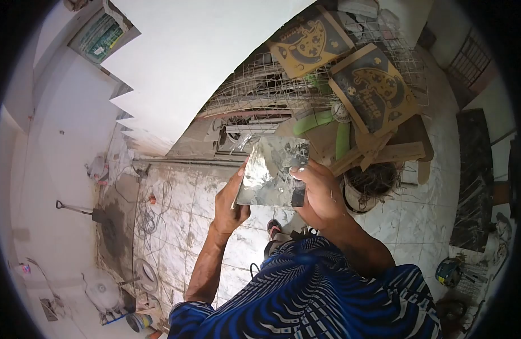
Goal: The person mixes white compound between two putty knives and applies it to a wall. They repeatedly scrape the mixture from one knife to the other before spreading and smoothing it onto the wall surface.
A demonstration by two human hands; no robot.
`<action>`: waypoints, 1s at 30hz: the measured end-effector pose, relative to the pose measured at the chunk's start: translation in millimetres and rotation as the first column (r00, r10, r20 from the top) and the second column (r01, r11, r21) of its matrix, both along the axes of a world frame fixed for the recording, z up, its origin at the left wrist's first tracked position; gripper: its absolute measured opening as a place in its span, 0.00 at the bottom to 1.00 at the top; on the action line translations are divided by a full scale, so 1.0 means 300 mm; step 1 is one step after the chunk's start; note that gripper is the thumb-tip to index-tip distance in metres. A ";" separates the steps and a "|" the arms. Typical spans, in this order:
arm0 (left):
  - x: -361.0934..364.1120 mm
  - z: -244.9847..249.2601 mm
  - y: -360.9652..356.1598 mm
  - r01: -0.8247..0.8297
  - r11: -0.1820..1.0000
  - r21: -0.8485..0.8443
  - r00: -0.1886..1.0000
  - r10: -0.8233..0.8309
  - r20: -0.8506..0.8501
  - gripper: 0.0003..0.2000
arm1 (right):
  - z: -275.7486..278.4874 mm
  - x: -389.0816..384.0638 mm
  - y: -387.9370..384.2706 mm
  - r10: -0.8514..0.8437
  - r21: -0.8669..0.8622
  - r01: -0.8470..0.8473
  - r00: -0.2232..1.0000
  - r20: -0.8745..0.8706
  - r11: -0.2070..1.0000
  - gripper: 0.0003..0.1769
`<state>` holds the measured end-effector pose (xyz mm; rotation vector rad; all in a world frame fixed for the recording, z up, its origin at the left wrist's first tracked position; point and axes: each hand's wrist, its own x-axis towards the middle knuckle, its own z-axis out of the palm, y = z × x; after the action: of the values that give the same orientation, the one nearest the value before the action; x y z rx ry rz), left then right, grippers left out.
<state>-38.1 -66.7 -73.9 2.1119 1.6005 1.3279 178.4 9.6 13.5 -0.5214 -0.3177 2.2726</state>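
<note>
In front of my chest I hold a rectangular grey plate (274,189) smeared with pale, plaster-like material. Its face is tilted up toward me, and a bright patch of light shines on its left part. My left hand (229,200) grips the left edge, fingers running up along the side. On the other edge, my right hand (322,189) is closed, its thumb pressed on the face and a white smear on the thumb. What lies behind the plate is hidden, so I cannot make out any handle. A shiny, thin scrap shows just beyond its upper left corner.
Pizza boxes (376,90) lie on wire mesh (254,85) and scrap wood ahead. A round container (370,186) of twiggy debris stands to the right. Left are a shovel (74,208) and loose cable (150,217) on the tiled floor. A white jagged-edged panel (198,62) hangs upper left.
</note>
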 end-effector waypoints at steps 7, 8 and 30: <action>0.018 0.001 -0.015 -0.004 0.999 -0.043 0.999 0.006 0.041 0.42 | -0.132 0.003 0.005 -0.352 0.802 -0.159 0.837 0.419 0.576 0.14; 0.028 0.004 -0.012 -0.004 1.000 -0.026 0.999 0.005 0.054 0.41 | -0.118 0.018 0.000 -0.397 0.871 -0.143 0.847 0.354 0.471 0.15; 0.014 -0.077 -0.076 -0.002 0.916 -0.402 0.719 0.281 0.636 0.30 | -0.046 0.055 0.114 0.035 0.205 -0.033 0.999 -0.009 0.978 0.14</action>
<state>-33.9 -89.5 -97.0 1.0780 1.5227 1.4562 194.7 43.8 -0.2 -0.3974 -0.5513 2.2428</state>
